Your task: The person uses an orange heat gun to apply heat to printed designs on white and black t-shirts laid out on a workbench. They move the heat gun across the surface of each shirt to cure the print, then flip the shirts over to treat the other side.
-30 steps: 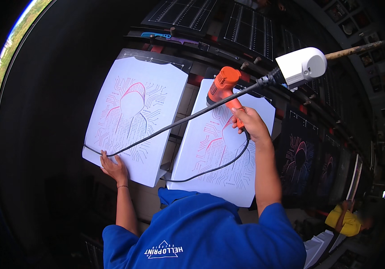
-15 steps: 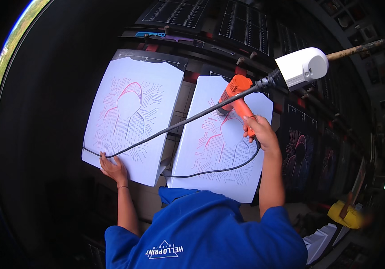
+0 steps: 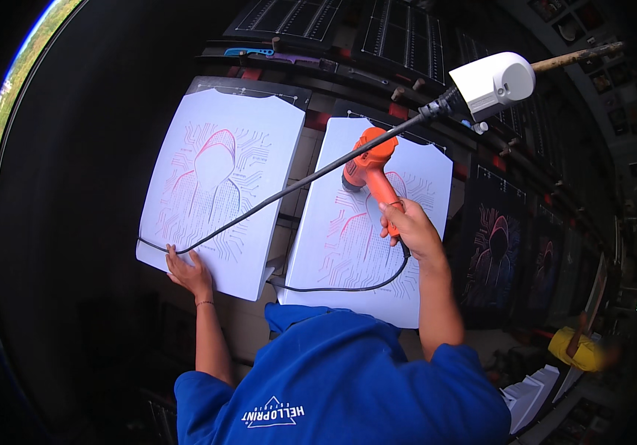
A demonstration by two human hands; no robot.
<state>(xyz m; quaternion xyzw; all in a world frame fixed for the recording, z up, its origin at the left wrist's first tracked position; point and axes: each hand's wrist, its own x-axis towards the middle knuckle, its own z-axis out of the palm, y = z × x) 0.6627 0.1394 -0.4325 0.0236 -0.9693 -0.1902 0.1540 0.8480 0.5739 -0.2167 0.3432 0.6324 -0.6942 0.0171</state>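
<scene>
Head view: right hand (image 3: pixel 411 228) wrapped closed round handle of orange heat gun (image 3: pixel 375 154), which hangs over right white shirt (image 3: pixel 333 271), dark nozzle (image 3: pixel 349 184) tilted toward fabric. Left hand (image 3: pixel 190 273) half open at lower edge of left white shirt (image 3: pixel 216 172), fingertips by black cord (image 3: pixel 407 123); cannot tell whether it grips cord. Gun probably stiff, fairly light, nozzle likely hot: hold by handle only. Shirts look soft, thin; take at edges, off print.

Blue short-sleeved shirt (image 3: pixel 363 378), white chest print (image 3: pixel 272 414), thin bracelet (image 3: pixel 205 302)
</scene>
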